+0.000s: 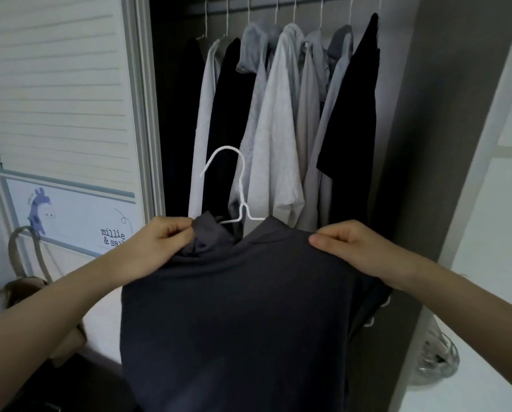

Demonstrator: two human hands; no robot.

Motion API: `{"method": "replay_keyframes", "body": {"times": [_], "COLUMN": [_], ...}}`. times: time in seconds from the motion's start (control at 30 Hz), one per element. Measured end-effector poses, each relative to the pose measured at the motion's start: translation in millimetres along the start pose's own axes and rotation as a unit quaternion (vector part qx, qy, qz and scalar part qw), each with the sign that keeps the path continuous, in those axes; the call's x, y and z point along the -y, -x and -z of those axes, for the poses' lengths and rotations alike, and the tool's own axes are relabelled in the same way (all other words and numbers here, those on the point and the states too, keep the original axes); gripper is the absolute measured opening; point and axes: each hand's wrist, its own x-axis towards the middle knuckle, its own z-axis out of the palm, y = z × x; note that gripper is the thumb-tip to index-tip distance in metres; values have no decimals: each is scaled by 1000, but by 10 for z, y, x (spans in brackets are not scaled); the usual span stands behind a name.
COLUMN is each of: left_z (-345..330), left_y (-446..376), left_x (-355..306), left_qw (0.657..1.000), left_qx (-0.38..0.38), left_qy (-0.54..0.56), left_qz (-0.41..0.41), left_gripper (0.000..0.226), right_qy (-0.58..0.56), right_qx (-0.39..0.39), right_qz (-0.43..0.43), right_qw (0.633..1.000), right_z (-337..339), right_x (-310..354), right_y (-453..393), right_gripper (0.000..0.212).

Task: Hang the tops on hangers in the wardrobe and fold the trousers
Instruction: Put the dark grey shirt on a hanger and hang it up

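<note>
A dark grey collared top [237, 316] hangs in front of me with a white wire hanger [234, 185] poking up out of its neck, hook curving left. My left hand [162, 242] grips the bunched fabric at the top's left shoulder. My right hand [347, 245] pinches the right shoulder seam. The hanger's lower arms are hidden inside the fabric. Behind it, the open wardrobe holds several tops [278, 114], white, grey and black, on hangers along the rail [278, 3].
A white louvred wardrobe door [58, 99] with a giraffe sticker stands at left. A beige bag with a loop handle [22, 263] sits lower left. The wardrobe's grey side panel [427, 144] rises at right, with a glass vessel [439, 355] below it.
</note>
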Motion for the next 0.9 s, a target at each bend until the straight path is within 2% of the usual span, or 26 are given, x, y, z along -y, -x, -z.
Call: {"method": "replay_keyframes", "body": {"times": [0.13,0.23,0.33,0.43,0.53,0.6,0.67,0.73,0.77,0.83,0.87,0.9], "left_z": [279,359,352,339,343,367,351,290,256,179,154,134], "left_y": [62,63,28,0,-11,-15,-16,-3,-3,-9,-29,-63], "left_x": [211,359,409,428,442,435,383,266,196,85,62,46], "left_qw": [995,993,989,973,941,929,949,986,993,989,988,987], "left_qx": [60,91,87,37,31,23,-15,4,51,131,125,83], "left_qy": [-58,-50,-120,-224,-315,-341,-285,-143,-84,-58,-81,-124], "left_qz": [54,48,16,-47,-122,-143,-134,-87,-64,-40,-46,-65], "left_gripper": [46,37,26,23,37,37,30,30,34,39,40,39], "right_qy": [-68,-47,15,62,119,196,276,305,281,167,106,57], "right_qx": [-60,-75,-77,-76,-83,-70,-70,-111,-139,-177,-188,-195], "right_qz": [16,14,20,28,34,27,9,7,14,31,40,46], "right_qw": [996,996,997,995,989,978,959,946,950,969,976,978], "right_z": [188,233,232,266,330,360,365,345,341,347,351,358], "right_x": [-39,-88,-98,-72,-51,-77,-163,-237,-256,-247,-218,-184], "right_y": [122,159,138,116,110,120,126,148,164,204,226,249], "right_gripper": [24,25,24,22,23,26,30,32,31,28,25,23]}}
